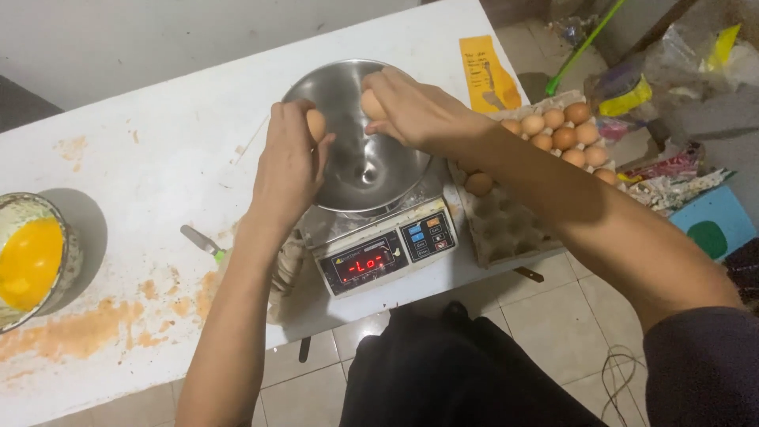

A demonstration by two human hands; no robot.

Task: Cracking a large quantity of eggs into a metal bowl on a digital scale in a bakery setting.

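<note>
Seen from the head camera, I hold one brown egg in each grip over the steel bowl (360,150) that sits on the digital scale (387,253) at the bench (158,158) edge. My left hand (288,166) is closed around the left egg (316,124), its long axis roughly upright, just above the bowl's near-left rim. My right hand (419,115) is closed on the right egg (371,104), held over the bowl's far side. The two eggs sit near each other, not touching. The egg tray (506,225) lies just right of the scale, under my right forearm.
</note>
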